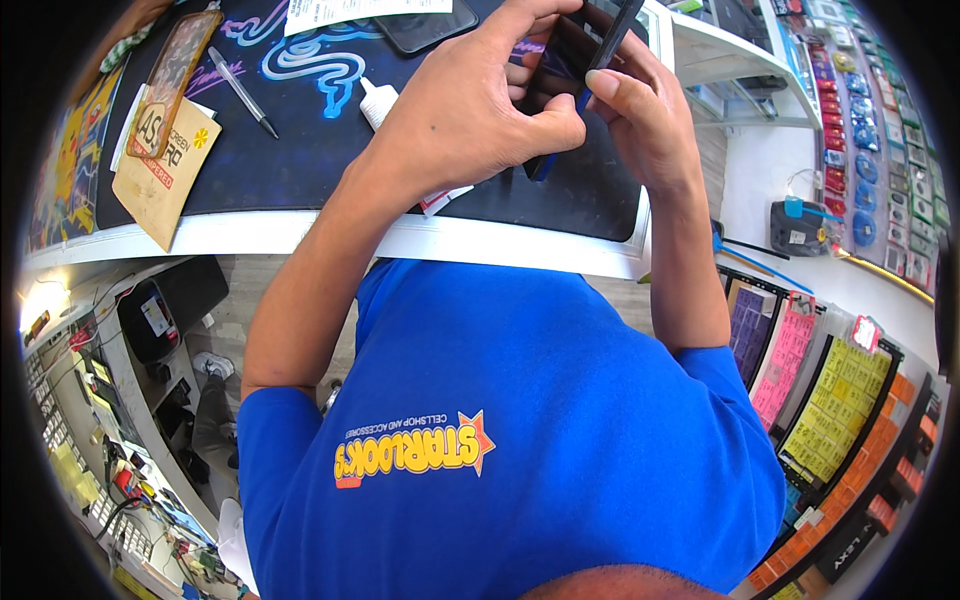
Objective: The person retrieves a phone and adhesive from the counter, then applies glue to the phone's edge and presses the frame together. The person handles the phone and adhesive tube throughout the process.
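A dark smartphone with a glossy black face and a blue edge is tilted up over the black mat. My left hand grips it from the left, thumb along its lower part. On the other side my right hand holds its edge, the thumb pressed against it. Beneath my left wrist lies a white tube with a narrow nozzle, partly hidden by the hand. A second dark phone rests flat beyond my left hand, with a printed paper slip beside it.
Left on the mat are a pen, an amber-tinted phone case and a tan paper envelope reaching over the white table edge. A white shelf unit stands right of the table. Packaged goods hang on the right wall.
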Motion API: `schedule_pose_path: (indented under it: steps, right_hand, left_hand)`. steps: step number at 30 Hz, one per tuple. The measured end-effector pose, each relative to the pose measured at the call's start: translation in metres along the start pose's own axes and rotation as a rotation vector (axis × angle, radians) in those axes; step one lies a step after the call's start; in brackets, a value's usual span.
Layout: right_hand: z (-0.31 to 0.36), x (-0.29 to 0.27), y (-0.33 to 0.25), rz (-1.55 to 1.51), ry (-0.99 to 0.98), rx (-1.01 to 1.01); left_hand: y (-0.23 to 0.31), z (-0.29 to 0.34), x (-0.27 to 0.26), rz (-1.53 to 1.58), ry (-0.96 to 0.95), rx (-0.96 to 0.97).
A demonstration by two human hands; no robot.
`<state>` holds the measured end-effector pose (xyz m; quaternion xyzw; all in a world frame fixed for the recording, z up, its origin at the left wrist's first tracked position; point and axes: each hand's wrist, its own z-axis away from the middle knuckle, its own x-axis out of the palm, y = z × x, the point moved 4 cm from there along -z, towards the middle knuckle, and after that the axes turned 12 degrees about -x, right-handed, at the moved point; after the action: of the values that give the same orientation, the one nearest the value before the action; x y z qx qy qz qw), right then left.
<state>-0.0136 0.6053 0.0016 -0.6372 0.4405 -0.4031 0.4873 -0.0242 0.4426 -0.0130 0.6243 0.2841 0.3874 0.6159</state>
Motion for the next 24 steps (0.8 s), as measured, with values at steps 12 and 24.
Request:
schedule_pose_path:
  steps: [12,24]
  right_hand:
    - [0.028,-0.021,-0.005,0.342,0.122,0.015]
    - [0.036,-0.015,-0.012,0.433,0.111,-0.054]
  left_hand:
    - [0.022,0.013,0.009,-0.159,0.026,0.097]
    - [0.024,0.015,0.009,-0.249,0.030,0.154]
